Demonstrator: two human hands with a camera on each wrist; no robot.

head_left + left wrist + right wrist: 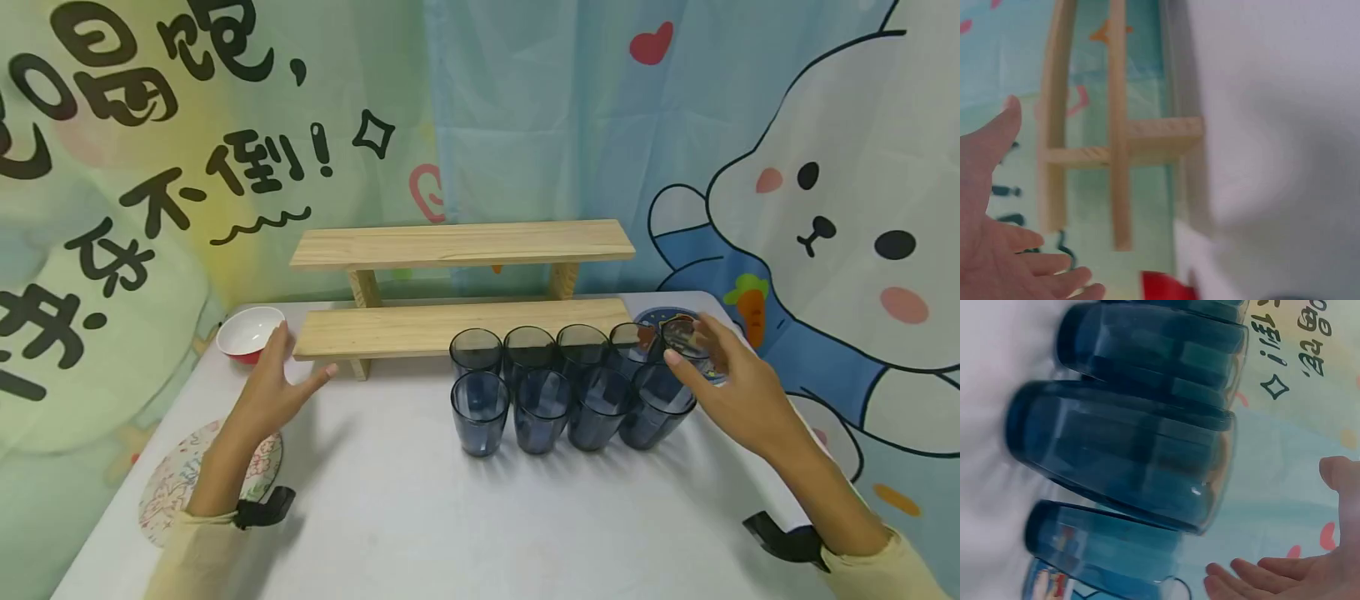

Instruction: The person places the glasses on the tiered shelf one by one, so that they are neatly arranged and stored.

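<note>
Blue-tinted glasses stand upright in two rows, front (480,417) and back (476,350), before a two-level wooden shelf (450,327). My right hand (738,396) is at the right end of the rows, thumb and fingers spread around the rim of the end back glass (684,337); contact is unclear. The right wrist view shows that hand (1291,569) with fingers apart, beyond the glasses (1122,453). My left hand (262,400) hovers left of the shelf, fingers extended and thumb out, holding nothing; the left wrist view shows it (1010,250) beside the shelf (1119,144).
A red bowl with white inside (251,332) stands at the back left, behind my left hand. A patterned round plate (168,492) lies beneath my left forearm. Behind the right glasses lies a dark blue round plate (660,314). A printed curtain (510,125) hangs behind the table.
</note>
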